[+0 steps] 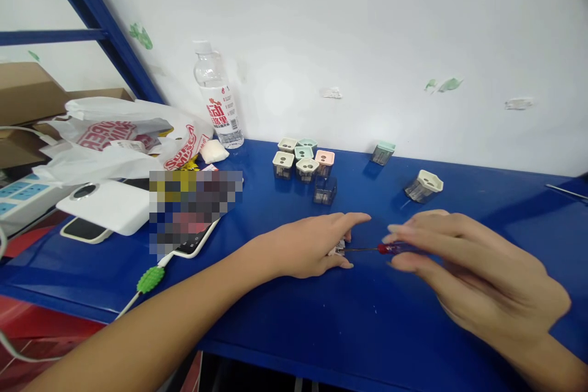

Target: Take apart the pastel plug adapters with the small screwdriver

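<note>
On the blue table (294,318), my left hand (312,244) is closed around a small pale sharpener piece (339,248), most of which is hidden by the fingers. My right hand (468,269) grips a screwdriver (388,248) with a red, see-through handle. Its thin metal shaft points left, and the tip meets the piece in my left hand. Just beyond my left hand lies a dark transparent sharpener container (325,190). Several sharpeners with white, mint and pink tops (304,153) stand grouped behind it.
A mint-topped sharpener (383,152) and a cream-topped one (423,185) are at the back right. A water bottle (219,98), plastic bag (124,135), white device (110,205) and cabled phone (202,242) occupy the left. A metal rod (567,192) lies far right.
</note>
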A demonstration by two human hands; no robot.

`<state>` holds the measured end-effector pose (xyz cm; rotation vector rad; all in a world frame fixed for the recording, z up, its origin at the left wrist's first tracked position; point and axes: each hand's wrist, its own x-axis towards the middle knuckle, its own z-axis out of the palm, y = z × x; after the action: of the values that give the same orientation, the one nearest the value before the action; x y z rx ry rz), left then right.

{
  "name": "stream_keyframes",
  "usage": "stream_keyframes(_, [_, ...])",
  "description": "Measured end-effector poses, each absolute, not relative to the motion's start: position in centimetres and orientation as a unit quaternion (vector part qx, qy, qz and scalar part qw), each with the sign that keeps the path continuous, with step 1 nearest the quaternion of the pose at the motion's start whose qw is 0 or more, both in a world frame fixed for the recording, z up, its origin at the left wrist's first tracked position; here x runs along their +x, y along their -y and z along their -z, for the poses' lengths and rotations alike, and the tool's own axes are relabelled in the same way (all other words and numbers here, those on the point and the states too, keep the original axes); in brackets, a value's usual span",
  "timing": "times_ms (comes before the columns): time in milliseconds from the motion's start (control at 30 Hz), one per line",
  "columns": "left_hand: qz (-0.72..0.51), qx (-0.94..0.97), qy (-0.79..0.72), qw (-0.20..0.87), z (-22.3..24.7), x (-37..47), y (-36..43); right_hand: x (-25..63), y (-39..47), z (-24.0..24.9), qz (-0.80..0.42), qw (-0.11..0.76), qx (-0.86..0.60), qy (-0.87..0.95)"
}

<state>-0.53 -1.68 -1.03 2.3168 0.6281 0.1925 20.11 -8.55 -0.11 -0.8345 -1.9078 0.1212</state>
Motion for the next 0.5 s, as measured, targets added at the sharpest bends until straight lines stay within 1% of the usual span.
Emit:
stream_keyframes(100, [-0.077,0.897,-0.247,0.357,1.02,-0.54,1.70,20.14,8.45,0.01,-0.031,0.489,-0.350,0.798])
stream_keyframes(200, [-0.077,0.899,-0.244,0.357,1.06,-0.54,1.69,20.08,8.42,0.07,-0.061,0.475,-0.351,0.805])
stream_keyframes(267, [-0.078,0.900,-0.242,0.353,1.15,-0.55,1.68,20.07,8.42,0.12,-0.069,0.484,-0.336,0.805])
stream_keyframes(367, [-0.078,0.902,-0.245,0.346,1.32,-0.60,1.66,20.16,8.38,0.07,-0.035,0.495,-0.317,0.809])
stream_keyframes(433, [-0.077,0.903,-0.243,0.346,1.36,-0.62,1.65,20.19,8.34,-0.01,-0.028,0.482,-0.322,0.814])
stream_keyframes(500, [-0.073,0.904,-0.240,0.346,1.33,-0.60,1.64,20.13,8.35,-0.03,-0.051,0.468,-0.335,0.816])
